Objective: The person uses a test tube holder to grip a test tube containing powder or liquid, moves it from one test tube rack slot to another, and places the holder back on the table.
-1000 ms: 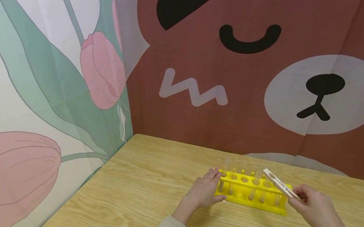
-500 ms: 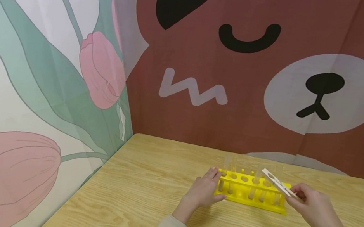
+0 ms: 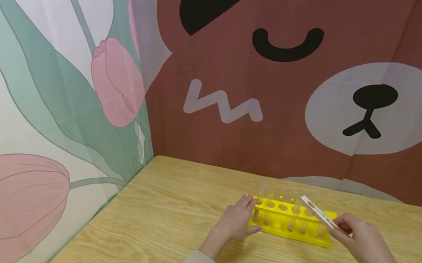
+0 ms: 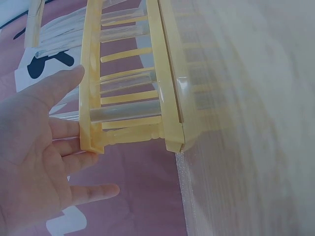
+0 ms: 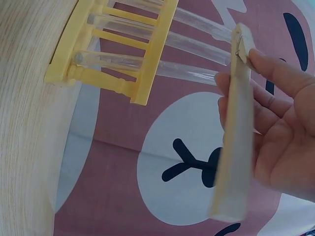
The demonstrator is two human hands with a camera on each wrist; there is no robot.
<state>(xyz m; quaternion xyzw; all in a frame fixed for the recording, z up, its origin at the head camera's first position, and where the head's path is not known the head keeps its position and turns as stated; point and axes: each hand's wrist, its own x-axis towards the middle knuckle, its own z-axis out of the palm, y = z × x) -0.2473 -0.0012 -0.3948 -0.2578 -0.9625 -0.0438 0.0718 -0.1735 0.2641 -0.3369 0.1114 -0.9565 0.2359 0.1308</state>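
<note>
A yellow test tube rack [image 3: 275, 234] stands on the table, with several clear test tubes [image 5: 189, 73] upright in it and one bare hole near its middle. At the rack's left end, my left hand [image 3: 234, 222] rests straight fingers on the top bar, thumb spread in front. The left wrist view shows the thumb tip [image 4: 78, 73] at the bar's edge. My right hand [image 3: 362, 242] pinches a pale wooden test tube holder [image 3: 317, 210] between thumb and fingers. Its far end slants up and left over the tubes at the rack's right side.
The wood-grain table [image 3: 149, 217] reaches back to a hanging cloth with a brown bear print [image 3: 221, 65]. A tulip-patterned cloth [image 3: 41, 115] hangs along the left edge. Small yellow pegs [image 3: 281, 198] rise at the rack's back.
My right hand and the test tube holder have shifted slightly left, the holder's tip also a little lower. My left hand and the rack have stayed in place.
</note>
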